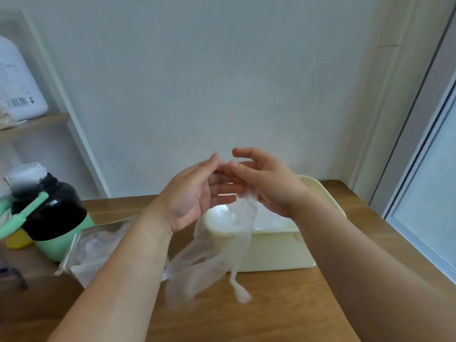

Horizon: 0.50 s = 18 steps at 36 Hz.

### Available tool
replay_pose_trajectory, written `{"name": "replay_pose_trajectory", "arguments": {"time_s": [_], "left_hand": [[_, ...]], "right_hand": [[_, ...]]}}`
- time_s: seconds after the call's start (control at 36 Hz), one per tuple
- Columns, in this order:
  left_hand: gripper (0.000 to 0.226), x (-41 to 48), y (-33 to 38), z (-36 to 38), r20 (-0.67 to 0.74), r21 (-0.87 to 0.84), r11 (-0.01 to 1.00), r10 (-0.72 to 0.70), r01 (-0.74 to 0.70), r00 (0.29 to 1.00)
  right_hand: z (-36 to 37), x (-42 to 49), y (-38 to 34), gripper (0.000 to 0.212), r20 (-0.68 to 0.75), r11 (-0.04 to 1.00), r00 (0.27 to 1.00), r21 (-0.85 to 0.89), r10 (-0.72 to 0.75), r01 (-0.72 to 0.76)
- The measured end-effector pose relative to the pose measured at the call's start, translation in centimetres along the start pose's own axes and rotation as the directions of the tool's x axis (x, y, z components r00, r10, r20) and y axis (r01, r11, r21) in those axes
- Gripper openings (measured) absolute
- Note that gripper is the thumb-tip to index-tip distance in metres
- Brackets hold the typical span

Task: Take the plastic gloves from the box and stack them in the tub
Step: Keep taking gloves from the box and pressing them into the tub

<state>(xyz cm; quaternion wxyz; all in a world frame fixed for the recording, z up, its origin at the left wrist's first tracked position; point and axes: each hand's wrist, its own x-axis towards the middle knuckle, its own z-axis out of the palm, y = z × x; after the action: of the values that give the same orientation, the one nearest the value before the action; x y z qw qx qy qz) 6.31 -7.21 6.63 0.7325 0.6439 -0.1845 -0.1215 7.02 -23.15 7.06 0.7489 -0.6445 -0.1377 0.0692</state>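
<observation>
Clear plastic glove (217,257) is held hanging before the cream tub (276,253) on the desk (283,312), pinched at its top by the right hand (269,186). The left hand (195,193) is spread, fingers straight against it. The box (96,245) lies left of the tub.

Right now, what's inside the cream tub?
Something pale and shiny, probably plastic gloves, lies in the tub. The right hand and the hanging glove cover much of the inside.

The glove (197,267) is thin crinkly clear plastic, the tub (271,253) smooth cream plastic, the table (271,317) grained wood
</observation>
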Motion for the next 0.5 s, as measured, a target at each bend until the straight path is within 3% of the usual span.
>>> {"name": "replay_pose_trajectory", "arguments": {"time_s": [0.08, 0.17, 0.22, 0.31, 0.44, 0.5], "left_hand": [[0.034, -0.2, -1.2, -0.3, -0.071, 0.054, 0.998, -0.019, 0.023, 0.997], [0.015, -0.6, -2.2, -0.7, -0.164, 0.299, 0.953, 0.002, 0.048, 0.986], [0.027, -0.9, -2.7, -1.0, -0.178, 0.436, 0.897, 0.011, 0.069, 0.984], [0.052, -1.1, -3.1, -1.1, -0.181, 0.502, 0.859, -0.004, 0.096, 0.983], [0.089, -0.4, -2.6, -0.8, -0.126, 0.671, 0.722, -0.115, 0.170, 0.985], [0.075, -0.1, -2.4, -0.4, -0.105, 0.646, 0.752, -0.085, 0.133, 0.991]], "right_hand": [[-0.5, 0.1, 0.7, 0.041, -0.017, 0.999, 0.999, 0.021, 0.039, -0.039], [-0.9, 0.0, 1.3, 0.042, -0.019, 0.998, 0.998, -0.009, 0.059, -0.059], [-1.0, 0.0, 1.8, 0.038, -0.015, 0.999, 0.999, 0.009, 0.051, -0.050], [-0.9, -0.2, 1.7, 0.036, -0.024, 0.991, 1.000, 0.131, 0.008, -0.005], [-1.1, -0.4, 0.2, 0.036, -0.044, 0.955, 0.990, 0.260, -0.134, 0.141], [-1.4, -0.5, -0.3, 0.036, -0.072, 0.950, 0.984, 0.257, -0.164, 0.177]]}}
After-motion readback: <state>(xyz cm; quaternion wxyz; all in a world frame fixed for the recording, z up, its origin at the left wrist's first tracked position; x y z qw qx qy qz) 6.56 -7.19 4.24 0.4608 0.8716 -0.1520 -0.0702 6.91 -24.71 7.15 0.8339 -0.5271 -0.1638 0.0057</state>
